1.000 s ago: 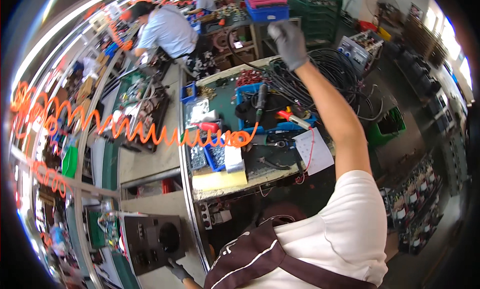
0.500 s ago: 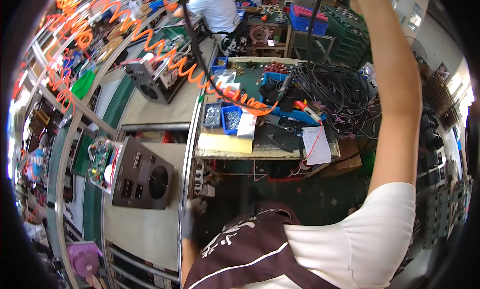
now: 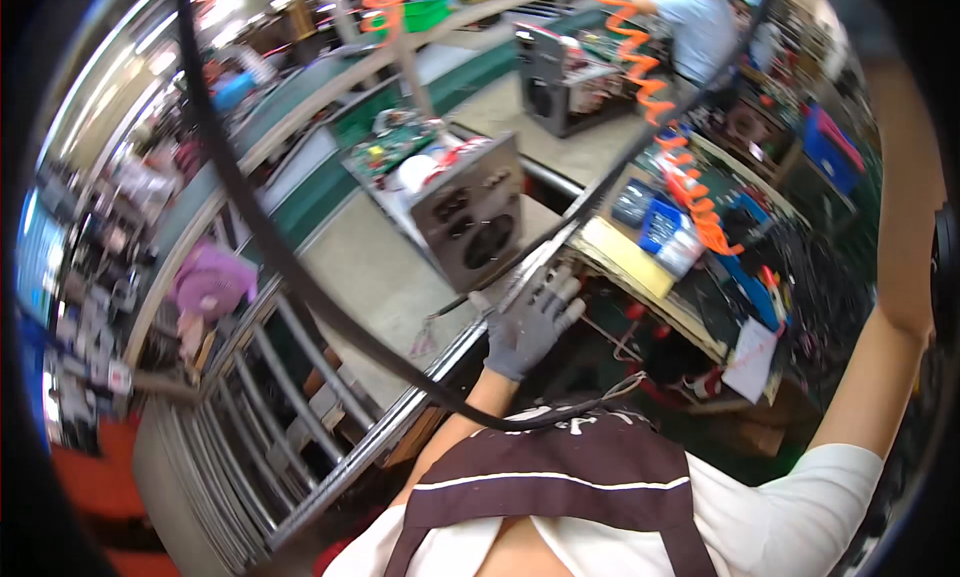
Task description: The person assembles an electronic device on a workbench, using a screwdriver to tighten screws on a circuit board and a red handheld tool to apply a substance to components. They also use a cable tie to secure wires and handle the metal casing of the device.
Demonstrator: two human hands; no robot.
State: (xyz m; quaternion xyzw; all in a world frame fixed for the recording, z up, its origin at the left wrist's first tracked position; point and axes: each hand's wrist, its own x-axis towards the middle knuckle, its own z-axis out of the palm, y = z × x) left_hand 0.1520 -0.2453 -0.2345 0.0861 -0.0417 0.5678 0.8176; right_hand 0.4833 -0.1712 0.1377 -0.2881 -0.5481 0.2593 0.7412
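Observation:
My left hand (image 3: 530, 325), in a grey glove, has its fingers spread beside the metal rail of the roller line. Close by stands an electrical unit with a dark grey front panel (image 3: 468, 222); a green circuit board (image 3: 402, 149) shows behind the panel. A thick black cable (image 3: 290, 267) loops across the view and ends in thin stripped wires below my left hand. A second dark cable (image 3: 610, 182) passes close to the fingertips; I cannot tell whether they touch. My right arm is raised, and the right hand (image 3: 865, 19) is blurred at the top right edge, its fingers indistinct.
To the right is a bench with a yellow sheet (image 3: 625, 257), a blue bin of small parts (image 3: 660, 225) and a white paper (image 3: 750, 361). A second unit (image 3: 560, 82) stands farther along the line. Metal rollers (image 3: 300, 377) and a purple fan (image 3: 212, 282) are at left. An orange coiled hose (image 3: 640, 67) hangs down.
The view has swung left, so the unit and bench sit farther right. My left hand has come up beside the rail, fingers spread. Black cables now cross the foreground; my right arm stays raised.

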